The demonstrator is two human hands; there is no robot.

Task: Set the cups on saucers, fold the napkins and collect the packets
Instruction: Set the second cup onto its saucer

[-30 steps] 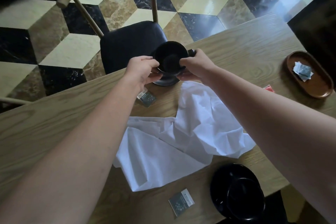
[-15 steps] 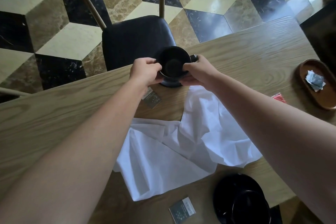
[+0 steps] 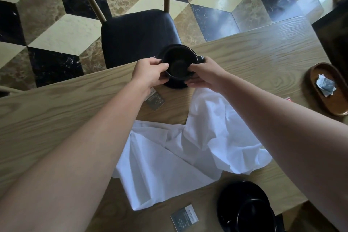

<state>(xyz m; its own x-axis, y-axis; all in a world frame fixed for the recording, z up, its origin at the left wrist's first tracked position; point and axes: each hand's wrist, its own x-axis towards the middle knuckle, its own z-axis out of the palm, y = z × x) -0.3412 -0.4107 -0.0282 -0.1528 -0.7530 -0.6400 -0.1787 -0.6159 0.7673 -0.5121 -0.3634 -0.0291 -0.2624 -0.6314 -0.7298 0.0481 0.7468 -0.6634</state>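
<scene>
Here both hands (image 3: 150,73) (image 3: 204,74) grip the cup (image 3: 178,62) between them.

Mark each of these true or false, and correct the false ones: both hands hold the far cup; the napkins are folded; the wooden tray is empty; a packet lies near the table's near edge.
1. Both hands hold the far cup. True: the left hand and right hand grip the black cup over its saucer.
2. The napkins are folded. False: the white napkins lie rumpled and spread out.
3. The wooden tray is empty. False: the wooden tray holds crumpled packets.
4. A packet lies near the table's near edge. True: the grey packet lies there.
</scene>
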